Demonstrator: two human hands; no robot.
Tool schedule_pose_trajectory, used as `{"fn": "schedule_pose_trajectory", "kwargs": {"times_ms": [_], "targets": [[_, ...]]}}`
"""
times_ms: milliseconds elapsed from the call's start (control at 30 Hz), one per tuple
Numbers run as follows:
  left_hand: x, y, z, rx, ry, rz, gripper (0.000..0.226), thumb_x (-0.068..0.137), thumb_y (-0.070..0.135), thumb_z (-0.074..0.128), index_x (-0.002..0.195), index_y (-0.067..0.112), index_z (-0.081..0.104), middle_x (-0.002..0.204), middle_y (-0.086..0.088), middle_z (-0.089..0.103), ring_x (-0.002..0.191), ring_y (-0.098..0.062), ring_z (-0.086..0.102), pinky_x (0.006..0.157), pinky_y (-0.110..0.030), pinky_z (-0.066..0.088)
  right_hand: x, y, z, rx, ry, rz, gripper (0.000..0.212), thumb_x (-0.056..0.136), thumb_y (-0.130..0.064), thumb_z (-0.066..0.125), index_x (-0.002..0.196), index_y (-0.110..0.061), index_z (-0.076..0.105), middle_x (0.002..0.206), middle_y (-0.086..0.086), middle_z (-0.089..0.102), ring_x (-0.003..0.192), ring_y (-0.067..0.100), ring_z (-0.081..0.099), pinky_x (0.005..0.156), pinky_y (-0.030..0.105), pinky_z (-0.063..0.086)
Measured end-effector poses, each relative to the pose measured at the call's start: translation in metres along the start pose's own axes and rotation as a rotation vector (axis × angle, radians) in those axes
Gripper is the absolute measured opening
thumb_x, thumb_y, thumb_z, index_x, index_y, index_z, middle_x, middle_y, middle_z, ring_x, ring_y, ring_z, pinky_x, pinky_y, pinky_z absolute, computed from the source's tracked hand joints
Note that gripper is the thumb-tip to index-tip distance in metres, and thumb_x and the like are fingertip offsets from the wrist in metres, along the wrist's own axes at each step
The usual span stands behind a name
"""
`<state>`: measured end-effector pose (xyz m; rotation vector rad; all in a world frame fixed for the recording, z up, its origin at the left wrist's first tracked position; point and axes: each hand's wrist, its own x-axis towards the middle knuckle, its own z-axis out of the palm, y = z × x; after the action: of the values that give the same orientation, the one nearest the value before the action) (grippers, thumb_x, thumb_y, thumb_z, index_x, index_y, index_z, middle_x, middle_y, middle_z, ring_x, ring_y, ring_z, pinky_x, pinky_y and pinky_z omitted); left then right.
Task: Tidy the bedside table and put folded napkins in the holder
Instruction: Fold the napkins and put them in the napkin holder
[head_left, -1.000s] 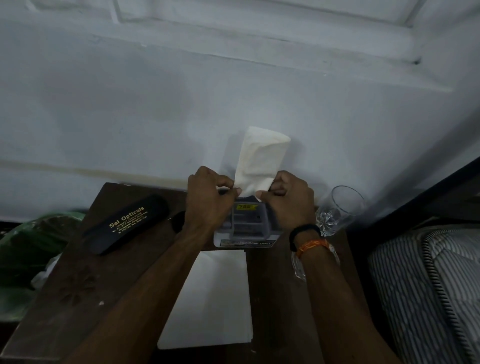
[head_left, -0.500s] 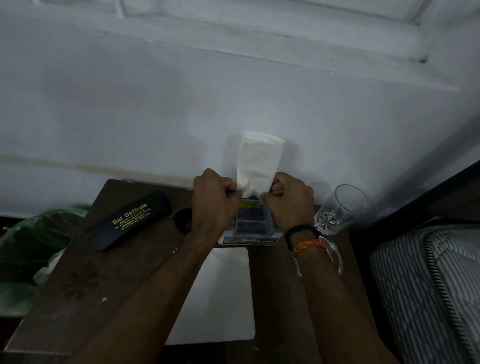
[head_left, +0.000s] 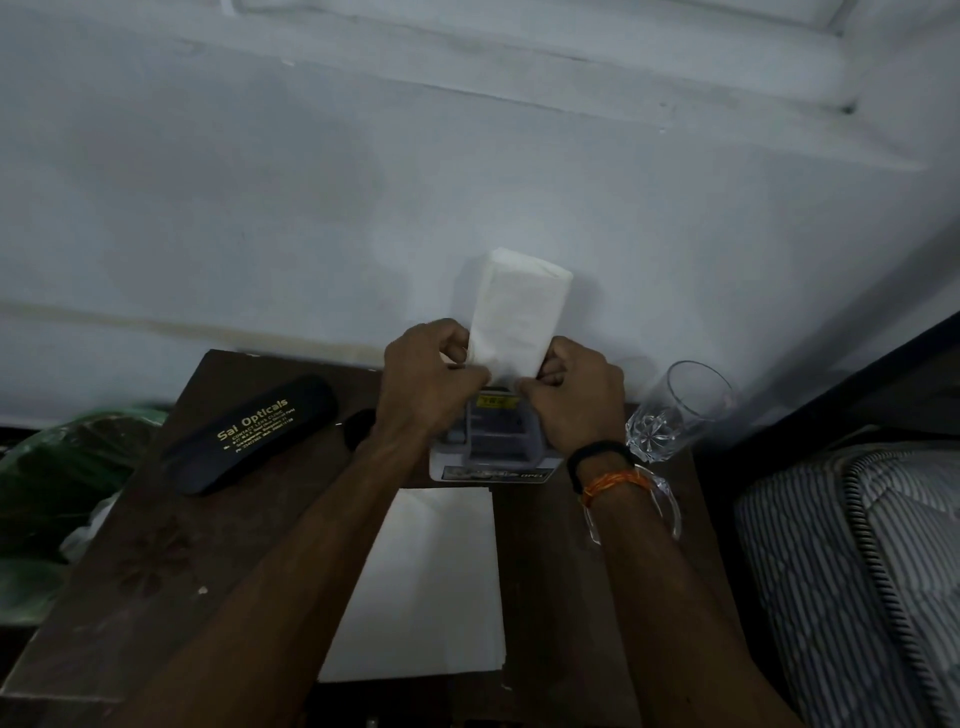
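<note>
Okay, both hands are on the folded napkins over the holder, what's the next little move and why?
Probably ease the folded napkins straight down into the holder. The left hand and right hand pinch the bundle's lower end just above the holder, and most of it stands upright above their grip, so it does not look seated yet.

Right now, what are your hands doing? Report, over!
Left hand and right hand both pinch the folded napkin, upright over the napkin holder. Lower end hidden. Drinking glass close on the right, not touching.
</note>
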<state>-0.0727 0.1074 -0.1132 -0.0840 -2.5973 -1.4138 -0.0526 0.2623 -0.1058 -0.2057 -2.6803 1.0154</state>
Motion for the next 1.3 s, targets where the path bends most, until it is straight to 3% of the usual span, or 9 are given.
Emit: {"fn": "schedule_pose_trajectory", "kwargs": {"times_ms": [133,267,400,567,933,1033,1100,1167,1300], "targets": [[0.001,-0.003,0.000,0.031,-0.040,0.042,0.013,0.075,0.019,0.080,0.077,0.008,0.073,0.074,-0.004,0.073,0.065,-0.013,0.066,0.066,-0.022,0.056,-0.001,-0.003,-0.001,0.035,0.004,0.002,0.013,0.074,-0.020,0.075,0.085,-0.014,0.070,0.078,0.000,0.073,0.075,0.018,0.067,0.069,0.036,0.058],[-0.001,-0.006,0.003,0.037,-0.025,0.042,0.013,0.074,0.021,0.082,0.077,0.010,0.075,0.072,-0.004,0.074,0.066,-0.015,0.069,0.071,-0.037,0.060,-0.002,-0.008,-0.004,0.083,0.036,-0.001,0.014,0.080,-0.024,0.074,0.090,-0.015,0.071,0.082,-0.003,0.071,0.076,0.011,0.065,0.063,0.016,0.048],[0.000,-0.006,0.002,0.030,-0.049,0.029,0.022,0.072,0.026,0.084,0.084,0.010,0.076,0.082,-0.003,0.076,0.074,-0.015,0.070,0.077,-0.036,0.060,-0.003,-0.004,-0.003,-0.018,0.054,-0.033,0.014,0.081,-0.023,0.073,0.089,-0.012,0.073,0.084,0.004,0.074,0.077,0.018,0.067,0.068,0.027,0.054],[0.003,0.002,-0.005,-0.014,-0.058,0.069,0.030,0.073,0.037,0.082,0.098,0.024,0.070,0.090,0.013,0.067,0.070,-0.002,0.061,0.062,-0.007,0.044,-0.002,-0.005,-0.006,0.025,0.012,-0.039,0.027,0.079,-0.025,0.074,0.103,-0.014,0.072,0.095,0.002,0.075,0.084,0.017,0.068,0.072,0.029,0.056],[0.005,-0.011,-0.002,0.066,-0.110,0.073,0.025,0.078,0.030,0.079,0.066,0.010,0.069,0.067,-0.003,0.069,0.062,-0.010,0.062,0.064,-0.019,0.047,0.000,-0.005,-0.005,-0.003,0.071,-0.061,0.023,0.079,-0.025,0.075,0.100,-0.016,0.072,0.084,0.002,0.074,0.074,0.012,0.062,0.067,0.023,0.047],[0.003,-0.011,-0.002,0.082,-0.126,0.091,0.019,0.076,0.030,0.081,0.078,0.012,0.075,0.075,0.001,0.068,0.071,-0.013,0.062,0.074,-0.027,0.051,-0.001,-0.002,-0.005,-0.002,0.023,-0.040,0.032,0.077,-0.026,0.076,0.107,-0.016,0.071,0.092,0.003,0.074,0.082,0.017,0.066,0.071,0.025,0.050],[0.003,-0.009,-0.006,0.049,-0.096,0.074,0.025,0.073,0.031,0.083,0.090,0.015,0.073,0.083,0.007,0.064,0.074,-0.007,0.057,0.072,-0.018,0.047,0.000,-0.003,-0.008,0.039,0.020,-0.038,0.036,0.075,-0.026,0.077,0.109,-0.019,0.069,0.092,0.000,0.074,0.082,0.014,0.066,0.074,0.029,0.055],[0.005,-0.007,-0.010,0.001,-0.116,0.062,0.023,0.073,0.029,0.083,0.089,0.019,0.070,0.081,0.008,0.066,0.066,-0.002,0.056,0.063,-0.010,0.044,0.002,-0.005,-0.011,0.064,0.048,-0.056,0.028,0.074,-0.025,0.077,0.101,-0.019,0.069,0.086,-0.003,0.073,0.079,0.013,0.065,0.074,0.033,0.057],[0.007,-0.009,-0.012,-0.020,-0.141,0.075,0.016,0.076,0.027,0.081,0.082,0.014,0.074,0.077,0.002,0.073,0.063,-0.008,0.062,0.064,-0.020,0.049,0.003,-0.006,-0.012,0.067,0.080,-0.102,0.021,0.076,-0.021,0.076,0.096,-0.018,0.069,0.081,-0.003,0.071,0.077,0.013,0.065,0.074,0.035,0.057]]}}
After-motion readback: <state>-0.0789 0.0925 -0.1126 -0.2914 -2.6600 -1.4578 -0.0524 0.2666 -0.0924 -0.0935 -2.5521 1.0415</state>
